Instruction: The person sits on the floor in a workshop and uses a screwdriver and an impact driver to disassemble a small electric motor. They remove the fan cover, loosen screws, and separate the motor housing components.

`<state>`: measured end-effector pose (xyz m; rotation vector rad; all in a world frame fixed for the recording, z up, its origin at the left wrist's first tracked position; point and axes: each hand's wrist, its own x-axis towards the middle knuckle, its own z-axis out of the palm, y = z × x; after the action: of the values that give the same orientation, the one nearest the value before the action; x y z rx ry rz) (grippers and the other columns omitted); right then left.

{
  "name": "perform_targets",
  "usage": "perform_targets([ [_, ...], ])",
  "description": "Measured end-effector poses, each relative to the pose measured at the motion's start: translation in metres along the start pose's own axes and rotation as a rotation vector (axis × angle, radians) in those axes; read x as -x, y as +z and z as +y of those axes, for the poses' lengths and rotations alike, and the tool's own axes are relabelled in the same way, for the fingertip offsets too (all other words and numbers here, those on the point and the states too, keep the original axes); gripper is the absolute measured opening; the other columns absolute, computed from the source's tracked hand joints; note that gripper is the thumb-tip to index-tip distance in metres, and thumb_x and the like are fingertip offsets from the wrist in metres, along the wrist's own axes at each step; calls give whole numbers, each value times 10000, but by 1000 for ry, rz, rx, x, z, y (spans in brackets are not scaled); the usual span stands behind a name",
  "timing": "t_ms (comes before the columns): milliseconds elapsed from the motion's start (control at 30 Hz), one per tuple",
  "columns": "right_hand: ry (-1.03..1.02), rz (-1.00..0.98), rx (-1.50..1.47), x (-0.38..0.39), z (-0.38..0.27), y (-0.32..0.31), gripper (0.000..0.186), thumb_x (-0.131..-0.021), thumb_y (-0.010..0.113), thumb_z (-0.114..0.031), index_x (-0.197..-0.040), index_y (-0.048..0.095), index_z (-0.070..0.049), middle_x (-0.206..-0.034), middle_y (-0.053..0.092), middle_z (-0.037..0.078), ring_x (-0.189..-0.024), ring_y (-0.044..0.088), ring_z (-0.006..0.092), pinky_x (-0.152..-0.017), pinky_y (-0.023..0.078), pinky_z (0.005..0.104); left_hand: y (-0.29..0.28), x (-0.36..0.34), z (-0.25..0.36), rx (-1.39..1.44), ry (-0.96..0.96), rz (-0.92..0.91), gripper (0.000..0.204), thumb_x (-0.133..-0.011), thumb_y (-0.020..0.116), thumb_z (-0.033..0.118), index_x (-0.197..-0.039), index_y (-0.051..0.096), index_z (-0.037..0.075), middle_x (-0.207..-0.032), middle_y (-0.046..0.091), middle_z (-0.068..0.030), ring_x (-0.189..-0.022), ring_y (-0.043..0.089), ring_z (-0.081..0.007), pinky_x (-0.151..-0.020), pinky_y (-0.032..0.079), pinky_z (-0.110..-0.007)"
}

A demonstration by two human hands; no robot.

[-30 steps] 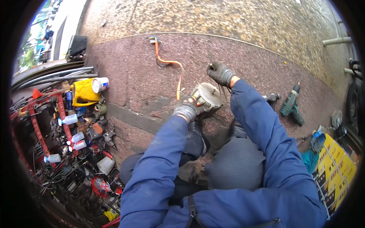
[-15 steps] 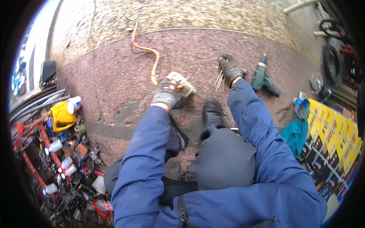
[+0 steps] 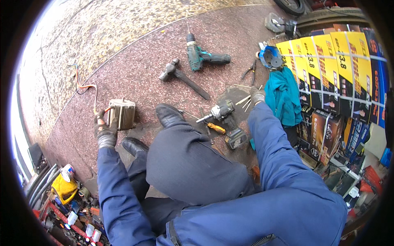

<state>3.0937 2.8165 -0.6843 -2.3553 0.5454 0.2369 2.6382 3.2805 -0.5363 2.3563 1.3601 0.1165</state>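
At the left, my gloved left hand (image 3: 106, 130) grips the left side of a grey finned metal housing (image 3: 124, 114), which stands on the reddish floor. An orange cable (image 3: 87, 86) runs away from that side of the housing to loose wire ends. My gloved right hand (image 3: 257, 96) is closed round several thin metal rods (image 3: 244, 101) that fan out to its left. It is beside a teal cloth (image 3: 283, 98). Nearer me lie a cordless impact wrench (image 3: 225, 119) and a screwdriver with an orange handle (image 3: 216, 128).
A hammer (image 3: 182, 78) and a cordless drill (image 3: 198, 55) lie ahead of my foot. Pliers (image 3: 248, 73) and a blue round container (image 3: 271, 56) are at the right. Yellow and black boxes (image 3: 340, 69) are stacked there. Clutter and a yellow container (image 3: 65, 188) fill the lower left.
My view has turned to the right. The housing, tilted in my left hand before, now stands upright on the floor. My right hand has come nearer the teal cloth, still with the rods.
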Motion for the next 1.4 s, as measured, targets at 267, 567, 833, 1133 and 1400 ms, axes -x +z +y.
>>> perform_targets([
  [267, 232, -136, -157, -1, 1, -46, 297, -882, 585, -161, -1143, 557, -23, -768, 632, 133, -449, 563, 222, -390, 451, 362, -118, 30, 9, 67, -140, 94, 556, -844, 716, 237, -1335, 495, 98, -1245, 585, -155, -1102, 566, -281, -924, 460, -401],
  [567, 73, -182, 36, -20, 27, -38, 403, -848, 613, -184, -1193, 523, 3, -913, 626, 160, -734, 642, 274, -660, 532, 423, -245, 98, 16, 302, -192, 286, 482, -910, 662, 195, -1329, 483, 38, -1286, 540, -102, -1106, 548, -190, -927, 458, -317],
  [833, -588, -675, 553, 123, -6, -39, 312, -879, 576, -341, -1068, 639, -101, -1100, 621, 239, -958, 616, 411, -838, 494, 469, -242, 118, 57, 568, -344, 331, 438, -890, 660, 178, -1269, 517, 11, -1190, 564, -92, -965, 566, -156, -770, 502, -277],
  [1133, -563, -1027, 1303, 209, 57, 18, 392, -955, 341, -226, -1293, 476, -80, -1299, 523, 232, -1175, 554, 388, -954, 467, 495, -223, 133, 47, 625, -349, 376, 420, -852, 719, 123, -1211, 534, 9, -1019, 589, -48, -840, 556, -96, -764, 475, -235],
  [1400, -510, -1101, 1246, 157, 111, -14, 364, -945, 413, -250, -1223, 547, -56, -1187, 581, 214, -1069, 590, 335, -890, 482, 442, -229, 141, 34, 588, -400, 325, 450, -863, 704, 165, -1238, 512, 8, -1116, 583, -89, -937, 564, -123, -844, 485, -271],
])
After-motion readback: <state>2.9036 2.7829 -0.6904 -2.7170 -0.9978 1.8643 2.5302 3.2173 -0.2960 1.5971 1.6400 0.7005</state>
